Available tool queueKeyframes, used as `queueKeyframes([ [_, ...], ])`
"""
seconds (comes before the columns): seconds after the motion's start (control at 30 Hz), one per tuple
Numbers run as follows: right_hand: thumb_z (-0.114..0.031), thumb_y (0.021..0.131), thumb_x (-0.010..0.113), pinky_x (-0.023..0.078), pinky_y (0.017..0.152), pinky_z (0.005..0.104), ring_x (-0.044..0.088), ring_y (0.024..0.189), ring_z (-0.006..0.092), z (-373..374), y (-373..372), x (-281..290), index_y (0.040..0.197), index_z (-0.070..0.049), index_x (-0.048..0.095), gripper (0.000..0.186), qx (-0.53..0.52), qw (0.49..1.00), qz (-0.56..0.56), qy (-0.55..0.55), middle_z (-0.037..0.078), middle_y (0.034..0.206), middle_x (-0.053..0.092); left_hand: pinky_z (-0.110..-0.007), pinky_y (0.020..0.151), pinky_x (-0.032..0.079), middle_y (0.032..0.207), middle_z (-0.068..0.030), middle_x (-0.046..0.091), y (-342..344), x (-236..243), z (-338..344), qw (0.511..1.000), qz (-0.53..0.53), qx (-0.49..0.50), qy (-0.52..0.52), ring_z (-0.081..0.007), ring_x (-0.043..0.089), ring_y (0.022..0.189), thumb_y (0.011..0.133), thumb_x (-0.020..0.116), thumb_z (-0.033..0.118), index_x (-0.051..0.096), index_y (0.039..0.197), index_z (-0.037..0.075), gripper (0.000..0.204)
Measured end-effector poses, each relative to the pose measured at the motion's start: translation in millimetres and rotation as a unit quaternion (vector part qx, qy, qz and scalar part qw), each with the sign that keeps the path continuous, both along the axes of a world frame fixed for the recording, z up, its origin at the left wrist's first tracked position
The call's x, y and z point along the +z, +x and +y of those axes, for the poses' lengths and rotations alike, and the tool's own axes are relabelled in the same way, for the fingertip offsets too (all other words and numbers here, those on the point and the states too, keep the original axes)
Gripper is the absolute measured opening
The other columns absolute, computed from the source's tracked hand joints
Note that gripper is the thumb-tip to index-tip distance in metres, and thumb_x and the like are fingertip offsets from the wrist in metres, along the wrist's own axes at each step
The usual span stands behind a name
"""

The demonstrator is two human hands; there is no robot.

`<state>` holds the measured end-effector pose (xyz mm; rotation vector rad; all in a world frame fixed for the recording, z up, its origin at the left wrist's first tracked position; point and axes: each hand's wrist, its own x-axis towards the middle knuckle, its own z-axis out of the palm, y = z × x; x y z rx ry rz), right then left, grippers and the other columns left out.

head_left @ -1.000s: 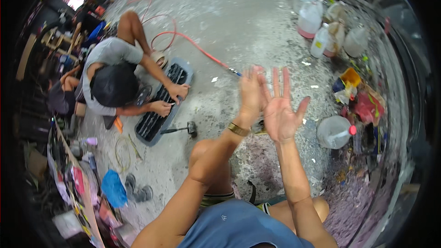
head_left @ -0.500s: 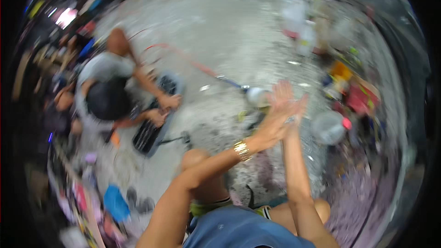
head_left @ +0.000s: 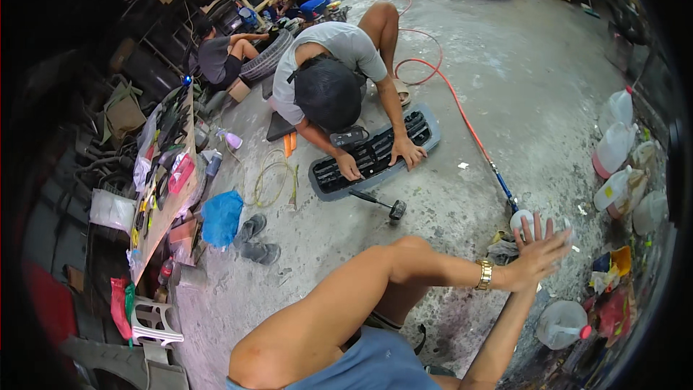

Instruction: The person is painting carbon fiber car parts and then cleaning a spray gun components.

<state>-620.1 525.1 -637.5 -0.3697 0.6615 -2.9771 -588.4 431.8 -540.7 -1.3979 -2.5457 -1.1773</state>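
Note:
My left hand (head_left: 533, 263), with a gold watch (head_left: 484, 274) on its wrist, reaches across to the right and lies over my right hand (head_left: 538, 227). The two hands touch, palm against palm or nearly so, with nothing visible held in them. Several fingers stick out flat and spread; most of the right hand is hidden behind the left. Just beyond the fingertips lies a white round cup (head_left: 521, 221) at the end of a blue-handled tool (head_left: 504, 186) joined to a red hose (head_left: 462, 105). A clear jug with a pink cap (head_left: 562, 323) stands nearby.
A co-worker (head_left: 328, 90) crouches ahead, both hands on a black grille with a grey frame (head_left: 426, 126). A mallet (head_left: 397, 209) lies near it. Bottles (head_left: 613, 148) line the right side. A board with tools (head_left: 155, 224) and a blue bag (head_left: 222, 218) are at left.
My view has swung left, so the co-worker and the grille now appear nearer the middle. My hands stay together, and the left has turned across the right.

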Motion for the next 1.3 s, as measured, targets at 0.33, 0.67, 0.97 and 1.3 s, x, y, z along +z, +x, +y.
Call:
queueKeyframes([
  [0.33,-0.037,0.099,0.047,0.036,0.11,0.0441,0.047,0.131,0.0284,50.9,-9.1,-70.5,0.151,-0.012,0.029,0.06,-0.252,0.788,-0.054,0.559,0.013,0.151,0.039,-0.055,0.118,0.012,0.146,-0.0161,0.042,-26.0,19.4,-16.6,0.991,0.039,0.114,-0.055,-0.0328,0.026,0.145,0.09,0.057,0.029,0.051,0.127,0.001,0.047],
  [0.67,-0.039,0.098,0.052,0.043,0.101,0.0389,0.055,0.12,0.0284,53.5,-7.0,-91.7,0.144,-0.002,0.041,0.06,-0.053,0.61,-0.146,0.777,0.019,0.141,0.05,-0.061,0.118,0.003,0.144,-0.0164,0.046,-50.0,-7.6,-20.1,0.991,0.055,0.122,-0.004,-0.0368,0.021,0.146,0.092,0.052,0.028,0.06,0.125,0.001,0.044],
  [0.97,-0.024,0.089,0.068,0.046,0.094,0.0401,0.06,0.11,0.028,-17.7,5.6,6.8,0.144,-0.003,0.042,0.064,-0.18,0.613,-0.076,0.765,0.017,0.136,0.056,-0.065,0.109,0.026,0.117,-0.0156,0.063,12.1,-26.6,-6.5,0.992,0.075,-0.092,-0.04,-0.0422,0.049,0.121,0.088,0.054,0.019,0.065,0.11,0.002,0.03],
  [1.3,-0.046,0.091,0.06,0.051,0.092,0.0454,0.056,0.122,0.0341,-28.0,24.2,107.9,0.141,-0.005,0.046,0.066,-0.122,0.784,0.049,0.607,0.015,0.14,0.053,-0.053,0.113,0.024,0.131,-0.0127,0.056,-104.7,31.7,-87.8,0.941,-0.168,0.264,0.132,-0.0294,0.043,0.133,0.085,0.063,0.023,0.064,0.116,0.006,0.035],
])
